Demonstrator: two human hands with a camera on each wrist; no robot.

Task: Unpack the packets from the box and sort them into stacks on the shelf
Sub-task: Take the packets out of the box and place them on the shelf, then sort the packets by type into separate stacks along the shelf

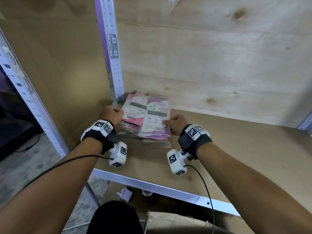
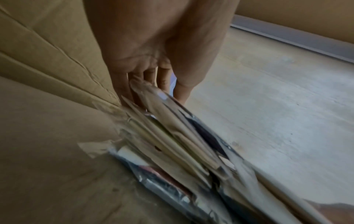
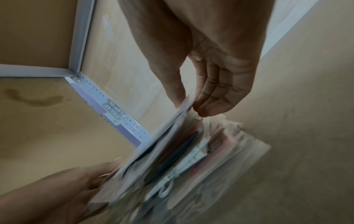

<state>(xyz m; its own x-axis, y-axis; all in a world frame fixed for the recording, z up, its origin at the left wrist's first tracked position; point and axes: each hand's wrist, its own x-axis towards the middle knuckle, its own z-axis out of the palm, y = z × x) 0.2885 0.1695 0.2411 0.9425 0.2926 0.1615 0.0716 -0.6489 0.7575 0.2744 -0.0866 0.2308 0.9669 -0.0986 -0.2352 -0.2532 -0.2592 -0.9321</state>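
A pile of pink, purple and white plastic-wrapped packets (image 1: 146,119) lies on the brown shelf board (image 1: 228,146) in its back left corner. My left hand (image 1: 112,114) grips the pile's left edge, fingers curled under the upper packets (image 2: 172,133). My right hand (image 1: 175,123) pinches the right edge of the top white packet (image 1: 154,118) between thumb and fingers. The right wrist view shows that packet (image 3: 164,133) lifted off the blurred pile beneath. The cardboard box (image 1: 177,222) sits below the shelf at the bottom edge.
A perforated metal upright (image 1: 112,53) stands just behind the pile, with a cardboard side wall (image 1: 55,65) to its left and a plywood back panel (image 1: 211,56). The shelf's metal front rail (image 1: 152,184) runs below my wrists. A white plug (image 1: 125,194) lies on the floor.
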